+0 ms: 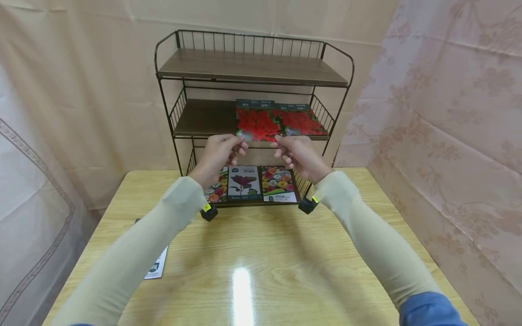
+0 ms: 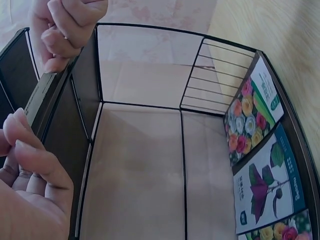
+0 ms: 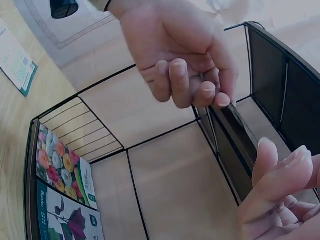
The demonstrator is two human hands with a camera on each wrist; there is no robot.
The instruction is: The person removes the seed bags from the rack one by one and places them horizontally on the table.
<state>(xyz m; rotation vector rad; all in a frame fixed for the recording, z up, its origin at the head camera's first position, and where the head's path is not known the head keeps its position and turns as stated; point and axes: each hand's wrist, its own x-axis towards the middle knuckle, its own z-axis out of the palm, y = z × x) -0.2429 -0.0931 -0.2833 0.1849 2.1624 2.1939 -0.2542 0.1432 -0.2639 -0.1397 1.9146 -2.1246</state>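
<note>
Both hands hold the near corners of a flat seed packet (image 1: 258, 123) with a red-flower picture, at the middle shelf's front edge. My left hand (image 1: 219, 156) pinches its left corner between thumb and fingers. At the right corner, my right hand (image 1: 302, 156) pinches the same packet. Its far end lies over the middle shelf (image 1: 205, 118), overlapping a second red-flower packet (image 1: 302, 121) on the right in this view. In the left wrist view the packet shows only as a thin edge (image 2: 39, 100) between the left hand (image 2: 37, 185) and the right hand (image 2: 70, 30).
The black wire rack has a wooden top shelf (image 1: 253, 65). On its bottom shelf lie a purple-plant packet (image 1: 244, 183), a mixed-flower packet (image 1: 279, 182) and another flowered packet (image 1: 216, 190), partly behind the left hand. Another packet (image 1: 157, 267) lies on the wooden table (image 1: 281, 258), partly under the left forearm.
</note>
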